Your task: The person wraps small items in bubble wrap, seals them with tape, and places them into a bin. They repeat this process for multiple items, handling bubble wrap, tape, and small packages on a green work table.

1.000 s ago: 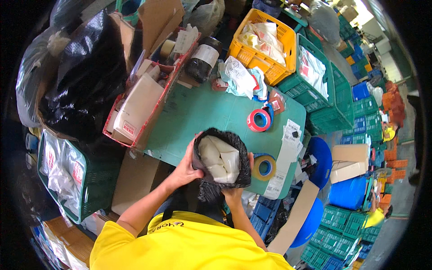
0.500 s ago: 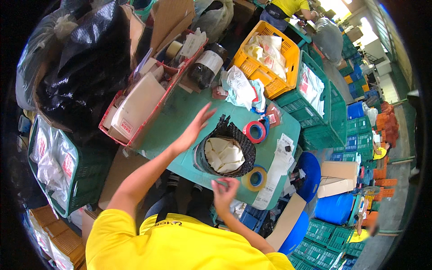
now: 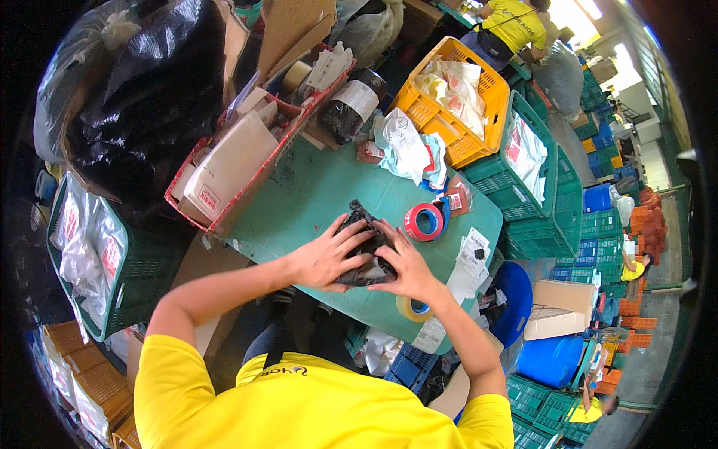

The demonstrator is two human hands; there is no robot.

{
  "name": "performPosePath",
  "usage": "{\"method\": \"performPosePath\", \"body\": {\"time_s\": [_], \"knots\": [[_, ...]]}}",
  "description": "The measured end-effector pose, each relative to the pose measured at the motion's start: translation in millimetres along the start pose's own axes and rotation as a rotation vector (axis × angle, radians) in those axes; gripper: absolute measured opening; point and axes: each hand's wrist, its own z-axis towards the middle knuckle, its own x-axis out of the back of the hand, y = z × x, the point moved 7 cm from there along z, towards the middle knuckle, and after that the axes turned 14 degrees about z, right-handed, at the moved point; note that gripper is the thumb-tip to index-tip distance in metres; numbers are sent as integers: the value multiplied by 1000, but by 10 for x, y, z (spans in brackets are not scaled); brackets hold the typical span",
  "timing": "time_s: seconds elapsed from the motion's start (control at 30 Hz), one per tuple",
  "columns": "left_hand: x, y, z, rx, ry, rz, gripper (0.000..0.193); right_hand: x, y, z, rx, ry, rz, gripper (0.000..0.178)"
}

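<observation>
On the green table [image 3: 299, 179] stands a bundle in black bubble wrap [image 3: 366, 274], close to the edge nearest me. Both my hands are on it from above. My left hand [image 3: 329, 258] grips its left side, fingers curved over the top. From the right, my right hand [image 3: 410, 263] clasps the wrap with fingers bent across it. A crumpled tip of the wrap sticks up beyond my fingers. My hands and the folded wrap hide the contents. A roll of clear yellowish tape [image 3: 413, 308] lies by my right wrist, and a red tape roll [image 3: 423, 222] lies farther off.
A red-edged cardboard box [image 3: 228, 165] of cards and a dark roll [image 3: 351, 106] stand at the back left. Yellow [image 3: 490, 112] and green crates [image 3: 538, 183] border the far right. Label strips [image 3: 471, 258] lie at the right edge. A person in yellow [image 3: 516, 30] is beyond.
Both hands have come together onto the bundle, the left moving right and nearer, the right moving up. The wrap's open top, with off-white material inside, is now folded in and covered.
</observation>
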Motion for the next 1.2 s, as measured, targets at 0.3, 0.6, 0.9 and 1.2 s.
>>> {"method": "performPosePath", "body": {"time_s": [0.3, 0.6, 0.9, 1.2], "knots": [[-329, 200, -170, 610, 150, -14, 41, -62, -84, -139, 77, 327, 37, 37], [-443, -705, 112, 857, -134, -714, 56, 21, 471, -211, -312, 505, 744, 42], [-479, -484, -61, 841, 173, -498, 51, -245, 1974, -1864, -758, -21, -33, 60], [-548, -209, -279, 1075, 310, -569, 83, -239, 1836, -2044, -1215, 289, 250, 80]]}}
